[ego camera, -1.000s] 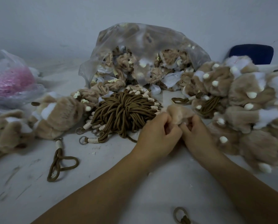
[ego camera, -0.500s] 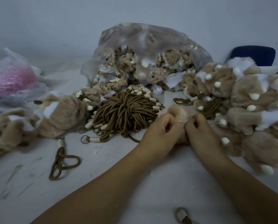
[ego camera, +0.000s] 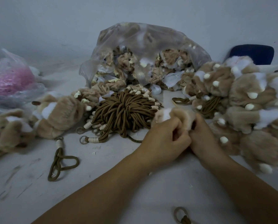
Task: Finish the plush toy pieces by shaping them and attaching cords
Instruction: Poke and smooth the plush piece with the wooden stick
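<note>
A tan plush piece (ego camera: 175, 114) with a white patch sits between my two hands above the white table (ego camera: 102, 183). My left hand (ego camera: 165, 139) grips its near edge with curled fingers. My right hand (ego camera: 202, 136) pinches the same edge from the right. A pile of brown cords (ego camera: 125, 112) with cream wrappings and metal rings lies just left of the piece. One loose brown cord (ego camera: 60, 160) lies on the table at the left. The inside of the piece is hidden by my fingers.
A clear plastic bag (ego camera: 144, 46) of unturned plush pieces stands behind the cords. Shaped plush toys are heaped at the right (ego camera: 248, 110) and at the left (ego camera: 57, 115). A bag with pink material (ego camera: 9, 81) is far left. A cord ring (ego camera: 181, 215) lies near the front edge.
Both hands have shifted slightly on the plush piece, and its white patch has turned up into view on the left side.
</note>
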Available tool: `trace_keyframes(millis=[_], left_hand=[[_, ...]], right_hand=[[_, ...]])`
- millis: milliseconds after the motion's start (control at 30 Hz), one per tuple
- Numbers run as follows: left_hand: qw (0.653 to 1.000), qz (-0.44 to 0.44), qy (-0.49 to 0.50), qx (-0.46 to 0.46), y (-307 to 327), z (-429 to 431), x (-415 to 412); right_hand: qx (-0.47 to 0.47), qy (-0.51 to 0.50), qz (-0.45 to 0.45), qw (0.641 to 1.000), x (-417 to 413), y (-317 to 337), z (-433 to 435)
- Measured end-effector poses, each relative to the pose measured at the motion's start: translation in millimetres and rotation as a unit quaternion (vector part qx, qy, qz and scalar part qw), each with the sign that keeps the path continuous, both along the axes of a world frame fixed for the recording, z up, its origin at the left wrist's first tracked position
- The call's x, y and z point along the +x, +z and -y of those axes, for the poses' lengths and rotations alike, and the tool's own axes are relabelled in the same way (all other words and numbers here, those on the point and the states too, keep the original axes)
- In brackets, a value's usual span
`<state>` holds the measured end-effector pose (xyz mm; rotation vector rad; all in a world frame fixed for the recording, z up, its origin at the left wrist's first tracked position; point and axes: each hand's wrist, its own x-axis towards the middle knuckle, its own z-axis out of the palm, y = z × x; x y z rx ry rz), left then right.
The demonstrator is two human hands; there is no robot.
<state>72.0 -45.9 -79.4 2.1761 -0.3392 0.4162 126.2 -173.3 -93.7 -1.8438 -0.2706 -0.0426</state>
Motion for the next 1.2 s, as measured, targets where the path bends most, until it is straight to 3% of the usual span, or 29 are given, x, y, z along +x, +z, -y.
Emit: trace_keyframes(millis=[100, 233, 300, 400, 500, 567, 700, 833, 1000, 1100, 1200], left_hand=[[0.995, -0.019, 0.013, -0.093, 1.6, -2.9, 3.3], [0.969, -0.003, 0.056, -0.239, 7.1, -18.4, 13.5], [0.965, 0.02, 0.036, -0.258, 7.3, -21.6, 15.2], [0.974, 0.003, 0.059, -0.217, -4.6, -23.7, 18.7], [0.982, -0.068, 0.048, -0.167, -13.7, -24.5, 19.1], [0.978, -0.092, 0.003, -0.186, -12.2, -23.3, 18.0], [0.972, -0.12, -0.046, -0.198, -12.5, -21.3, 20.4], [0.978, -0.118, -0.027, -0.171, -15.3, -19.1, 19.4], [0.945, -0.097, 0.067, -0.304, -14.4, -25.9, 22.9], [0.913, -0.124, 0.056, -0.386, -11.5, -30.3, 22.7], [0.911, -0.1, 0.017, -0.399, -9.2, -31.7, 20.2]], right_hand=[[-0.004, 0.01, -0.001, 1.0, 1.3, 1.6, -0.7], [0.081, 0.007, 0.034, 0.996, -3.4, -1.2, -4.5], [0.135, -0.06, 0.056, 0.988, -1.1, 0.4, -4.0], [0.235, -0.131, -0.045, 0.962, 10.2, 4.2, 0.8], [0.213, -0.091, 0.016, 0.973, 5.6, 6.4, 0.6], [0.195, -0.072, 0.05, 0.977, 0.8, 5.6, -1.5], [0.224, -0.067, -0.031, 0.972, 3.6, 5.4, -6.5], [0.236, -0.062, -0.038, 0.969, 4.1, 4.8, -4.8], [0.084, -0.078, 0.025, 0.993, 2.1, -1.6, -6.6], [0.078, -0.042, -0.002, 0.996, 0.4, -0.4, -8.7], [0.114, 0.045, -0.043, 0.992, -1.3, 0.6, -5.7]])
